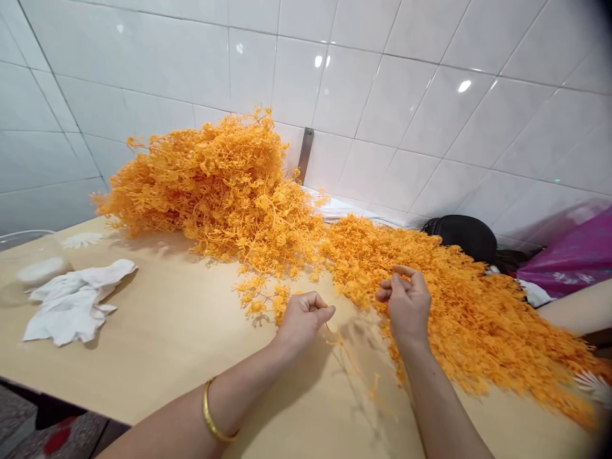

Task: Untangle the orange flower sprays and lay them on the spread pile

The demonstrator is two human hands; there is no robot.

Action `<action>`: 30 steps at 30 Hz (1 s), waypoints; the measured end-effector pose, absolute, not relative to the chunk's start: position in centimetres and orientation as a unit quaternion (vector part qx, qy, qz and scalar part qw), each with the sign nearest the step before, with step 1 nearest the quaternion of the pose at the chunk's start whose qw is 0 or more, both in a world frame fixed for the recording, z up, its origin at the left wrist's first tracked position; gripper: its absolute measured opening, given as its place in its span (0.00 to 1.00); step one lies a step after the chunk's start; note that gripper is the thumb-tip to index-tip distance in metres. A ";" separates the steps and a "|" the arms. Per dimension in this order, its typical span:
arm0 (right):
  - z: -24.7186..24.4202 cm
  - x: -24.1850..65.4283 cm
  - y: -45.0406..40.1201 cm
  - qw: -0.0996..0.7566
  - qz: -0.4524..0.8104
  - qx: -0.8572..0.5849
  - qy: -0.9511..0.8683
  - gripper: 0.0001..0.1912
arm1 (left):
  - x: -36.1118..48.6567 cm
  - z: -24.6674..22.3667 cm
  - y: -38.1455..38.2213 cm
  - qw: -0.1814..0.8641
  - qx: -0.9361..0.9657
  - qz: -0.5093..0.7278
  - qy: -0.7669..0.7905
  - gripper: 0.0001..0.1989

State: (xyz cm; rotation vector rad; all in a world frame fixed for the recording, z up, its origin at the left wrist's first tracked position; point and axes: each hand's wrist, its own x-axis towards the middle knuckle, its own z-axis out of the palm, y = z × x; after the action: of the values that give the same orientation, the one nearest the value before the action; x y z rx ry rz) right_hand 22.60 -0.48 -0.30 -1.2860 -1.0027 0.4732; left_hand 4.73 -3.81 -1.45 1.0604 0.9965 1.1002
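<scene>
My left hand [306,319] is closed in a pinch, thumb against forefinger, on a thin orange artificial flower sprig. The sprig's flowered part [268,299] shows to the left of the hand, and a thin bare stem [354,360] trails down to its right, slightly blurred. My right hand [408,303] is raised at the near edge of a low heap of orange sprigs [459,306]. Its forefinger is stretched out and the other fingers are loosely bent, with nothing visible between them. Behind my left hand rises a taller heap of orange sprigs [205,185].
Crumpled white tissue [81,299] and a round white piece [43,271] lie at the left of the wooden table [182,357]. A black rounded case [461,236] and a purple bag [568,255] sit at the back right. A tiled wall [354,95] borders the table.
</scene>
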 end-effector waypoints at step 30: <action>-0.1 19.3 -2.4 0.462 0.440 -0.470 -0.610 0.14 | 4.6 -0.3 -4.2 0.702 0.400 0.417 0.415 0.11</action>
State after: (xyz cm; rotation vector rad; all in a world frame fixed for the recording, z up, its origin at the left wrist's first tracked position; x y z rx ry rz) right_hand 19.31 -2.39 -0.08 -1.1571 -1.4999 1.0810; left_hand 4.61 -4.19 -0.27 0.8902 0.9247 0.9287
